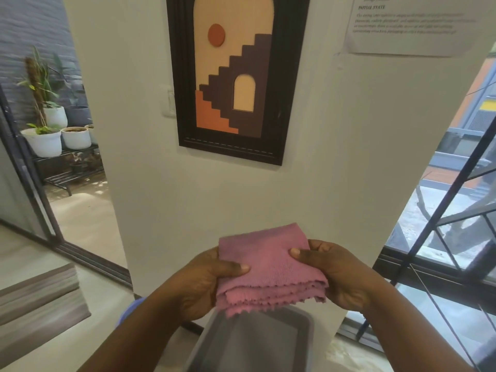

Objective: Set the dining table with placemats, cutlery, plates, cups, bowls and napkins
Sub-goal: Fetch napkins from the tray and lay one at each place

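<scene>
Holding a folded pink napkin [268, 267] out in front of the chest, the person has both hands on it, well above a grey plastic bin [300, 326] that sits just below. The left hand [204, 280] pinches the near left edge, thumb on top and fingers curled underneath; the right hand [341, 275] does the same on the right side, thumb pressed down on the cloth. So each grip is clamped on the napkin, no slack in either one.

No tabletop shows from here, so my read is that this is the napkin step at its start: cloth picked up, not yet laid at a place setting. To do it well, keep the zigzag-cut edges stacked and flush, because the layers at the near edge are fanning apart a little. Both thumbs should stay flat so the fold does not slide open on the way over, and it should go down square.

Counting now: 1 napkin in hand, folded into several layers whose number I cannot tell. 1 bin. On the wall ahead, 1 framed staircase picture [236, 76] and 1 printed sheet [413, 25]. Through the doorway on the left, 3 white plant pots [44, 142] stand plainly on a rack, with a grey one behind them.
</scene>
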